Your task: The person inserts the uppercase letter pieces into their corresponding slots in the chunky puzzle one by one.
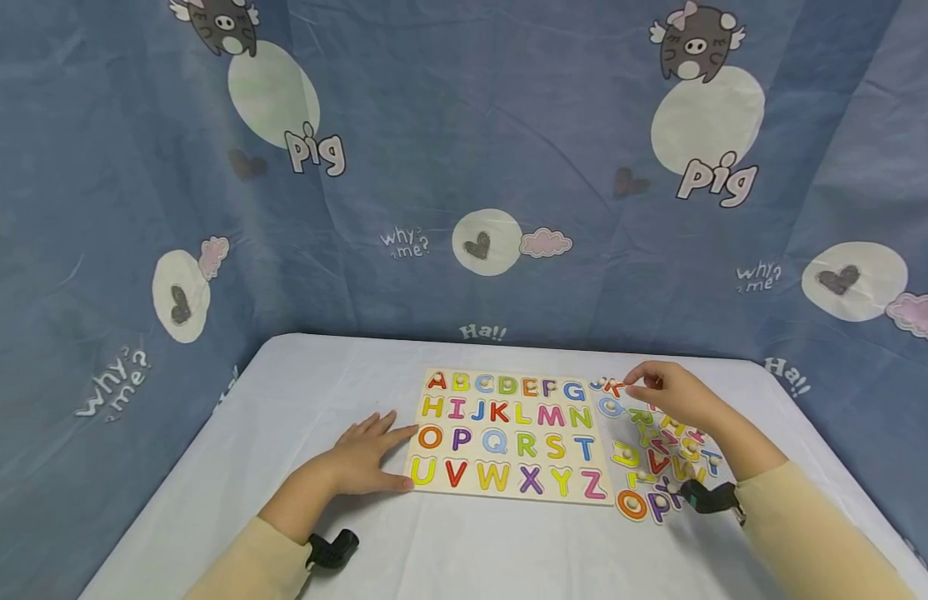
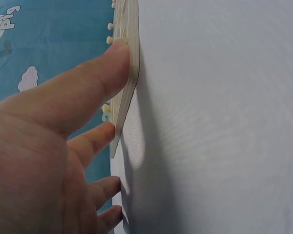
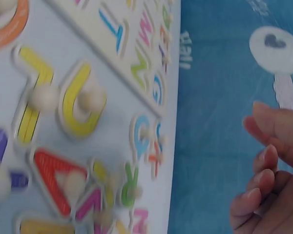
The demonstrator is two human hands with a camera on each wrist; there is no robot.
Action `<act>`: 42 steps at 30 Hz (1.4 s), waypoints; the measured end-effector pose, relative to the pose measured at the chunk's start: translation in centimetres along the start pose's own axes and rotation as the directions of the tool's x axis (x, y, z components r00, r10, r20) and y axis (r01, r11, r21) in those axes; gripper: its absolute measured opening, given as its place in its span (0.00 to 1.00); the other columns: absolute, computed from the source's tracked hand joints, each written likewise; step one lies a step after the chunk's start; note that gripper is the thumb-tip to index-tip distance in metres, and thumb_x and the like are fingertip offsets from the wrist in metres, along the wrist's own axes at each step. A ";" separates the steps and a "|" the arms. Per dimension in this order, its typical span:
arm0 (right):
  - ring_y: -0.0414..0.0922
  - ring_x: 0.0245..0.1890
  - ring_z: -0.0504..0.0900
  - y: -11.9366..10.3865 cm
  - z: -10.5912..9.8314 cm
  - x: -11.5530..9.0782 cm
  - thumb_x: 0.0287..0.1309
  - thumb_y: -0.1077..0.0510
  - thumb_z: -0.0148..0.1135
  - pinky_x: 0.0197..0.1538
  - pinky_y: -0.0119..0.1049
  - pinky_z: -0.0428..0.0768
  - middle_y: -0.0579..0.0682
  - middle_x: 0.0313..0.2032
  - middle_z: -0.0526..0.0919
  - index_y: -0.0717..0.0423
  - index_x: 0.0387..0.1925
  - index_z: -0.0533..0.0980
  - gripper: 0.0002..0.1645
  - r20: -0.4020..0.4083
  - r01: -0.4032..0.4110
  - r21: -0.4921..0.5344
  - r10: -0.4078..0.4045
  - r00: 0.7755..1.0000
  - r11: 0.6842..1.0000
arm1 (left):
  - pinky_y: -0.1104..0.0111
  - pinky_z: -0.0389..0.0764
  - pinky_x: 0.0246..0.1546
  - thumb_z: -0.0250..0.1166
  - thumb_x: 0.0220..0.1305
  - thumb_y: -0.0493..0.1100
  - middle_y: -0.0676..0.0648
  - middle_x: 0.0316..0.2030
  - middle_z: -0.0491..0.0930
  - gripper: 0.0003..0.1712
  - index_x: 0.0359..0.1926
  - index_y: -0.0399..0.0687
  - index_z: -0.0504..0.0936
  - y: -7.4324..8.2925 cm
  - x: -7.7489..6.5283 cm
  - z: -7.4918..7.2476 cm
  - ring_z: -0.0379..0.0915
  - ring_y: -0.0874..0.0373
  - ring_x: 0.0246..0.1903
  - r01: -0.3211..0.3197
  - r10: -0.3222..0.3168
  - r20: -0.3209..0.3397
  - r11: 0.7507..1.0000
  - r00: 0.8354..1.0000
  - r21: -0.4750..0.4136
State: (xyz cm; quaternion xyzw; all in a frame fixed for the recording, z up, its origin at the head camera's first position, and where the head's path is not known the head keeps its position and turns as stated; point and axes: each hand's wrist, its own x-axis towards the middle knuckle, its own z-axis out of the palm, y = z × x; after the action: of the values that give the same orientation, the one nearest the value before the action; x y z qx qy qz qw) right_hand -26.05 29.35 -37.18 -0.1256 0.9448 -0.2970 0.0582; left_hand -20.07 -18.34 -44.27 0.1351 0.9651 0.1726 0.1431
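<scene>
A wooden alphabet puzzle board (image 1: 509,423) lies on the white table, with knobbed letter pieces in its top row from A to about F. My left hand (image 1: 368,454) lies at the board's left edge with its fingers spread. In the left wrist view the thumb (image 2: 95,75) touches the board's edge (image 2: 133,48). My right hand (image 1: 670,392) hovers past the board's top right corner, its fingertips near the red letter K piece (image 1: 614,389). Its fingers (image 3: 266,124) are loosely bent, with nothing visible between them in the right wrist view.
Loose knobbed letter pieces lie in a cluster right of the board, among them an orange O (image 1: 632,505), a purple P (image 1: 659,505), a red V (image 3: 58,180) and a blue Q (image 1: 610,407). Printed blue cloth (image 1: 479,183) hangs behind the table (image 1: 336,358).
</scene>
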 end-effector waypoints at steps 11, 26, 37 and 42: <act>0.47 0.32 0.69 4.3 -2.0 -2.3 0.67 0.55 0.64 0.30 0.37 0.69 0.50 0.29 0.69 0.63 0.48 0.80 0.16 -0.034 -0.050 -0.023 0.049 0.998 0.998 | 0.39 0.45 0.72 0.73 0.49 0.68 0.37 0.76 0.52 0.53 0.74 0.58 0.67 0.1 0.0 0.0 0.41 0.35 0.76 0.010 -0.010 -0.004 1.000 1.000 0.001; 0.47 0.32 0.67 10.3 -2.5 -4.1 0.66 0.57 0.63 0.31 0.38 0.65 0.51 0.29 0.66 0.68 0.49 0.78 0.17 -0.144 -0.171 -0.031 0.165 0.976 0.985 | 0.39 0.44 0.72 0.73 0.49 0.69 0.36 0.76 0.52 0.53 0.74 0.57 0.67 0.1 -0.3 -0.1 0.40 0.36 0.76 0.000 0.000 0.001 1.000 1.000 -0.023; 0.49 0.33 0.67 13.8 -2.1 -3.7 0.66 0.52 0.63 0.34 0.40 0.64 0.52 0.31 0.67 0.69 0.47 0.77 0.22 -0.154 -0.255 -0.008 0.251 0.956 0.967 | 0.40 0.42 0.73 0.73 0.49 0.68 0.37 0.77 0.52 0.53 0.74 0.57 0.67 -0.2 -0.4 -0.1 0.40 0.36 0.76 -0.003 0.003 -0.003 0.999 1.000 -0.032; 0.50 0.33 0.68 14.2 -1.8 -3.5 0.65 0.51 0.63 0.33 0.40 0.65 0.54 0.32 0.68 0.70 0.47 0.77 0.23 -0.154 -0.304 0.011 0.302 0.941 0.952 | 0.40 0.43 0.73 0.73 0.49 0.68 0.37 0.77 0.52 0.53 0.74 0.57 0.67 -0.2 -0.4 0.0 0.40 0.36 0.76 -0.004 0.004 -0.003 0.999 1.000 -0.034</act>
State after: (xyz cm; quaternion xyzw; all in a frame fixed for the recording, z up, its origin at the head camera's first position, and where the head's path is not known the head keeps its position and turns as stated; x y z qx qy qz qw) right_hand -25.90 42.54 -43.72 0.0444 0.9565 -0.2870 0.0292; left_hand -19.74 -18.60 -44.29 0.1344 0.9620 0.1894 0.1437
